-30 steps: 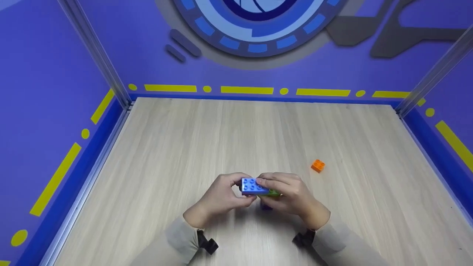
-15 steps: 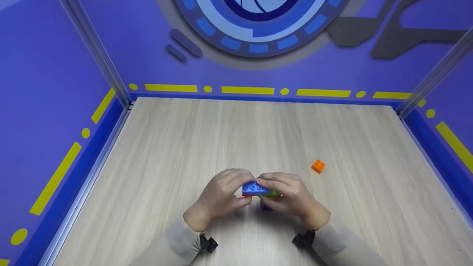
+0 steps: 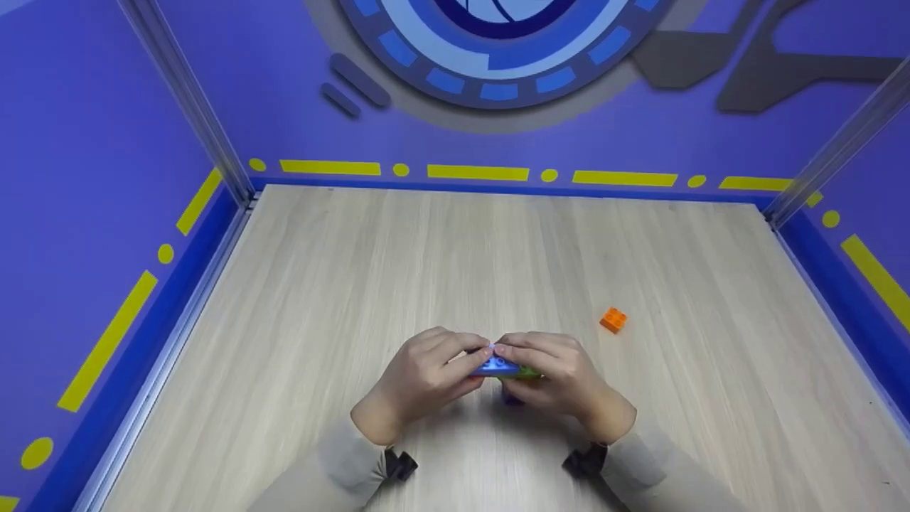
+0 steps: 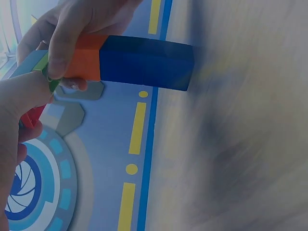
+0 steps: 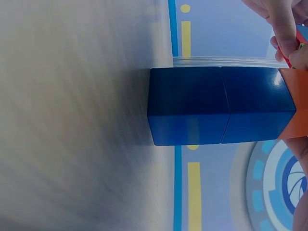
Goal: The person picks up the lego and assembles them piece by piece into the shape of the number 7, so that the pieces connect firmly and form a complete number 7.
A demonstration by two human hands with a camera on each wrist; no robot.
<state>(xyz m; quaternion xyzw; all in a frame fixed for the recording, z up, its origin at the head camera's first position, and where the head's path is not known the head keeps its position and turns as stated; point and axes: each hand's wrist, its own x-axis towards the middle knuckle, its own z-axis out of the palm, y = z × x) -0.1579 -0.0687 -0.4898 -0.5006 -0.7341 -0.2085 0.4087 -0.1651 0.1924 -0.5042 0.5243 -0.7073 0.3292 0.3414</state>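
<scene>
A structure of joined toy building bricks stands between the two hands. Its top blue brick shows studs between the thumbs, with a green brick at the right. The left hand pinches the left end, where a red brick shows among its fingers. Across from it, the right hand grips the right end, beside an orange brick. Dark blue bricks form the column's lower part, reaching down to the table or close to it. The fingers hide much of the upper bricks.
A loose orange brick lies on the wooden table, beyond the right hand and to its right. Blue-purple panels enclose the back and sides, with metal posts in the corners.
The left hand has shifted its hold: its fingers moved up over the blue brick's left end, then its thumb came onto the top. The right hand stays in place.
</scene>
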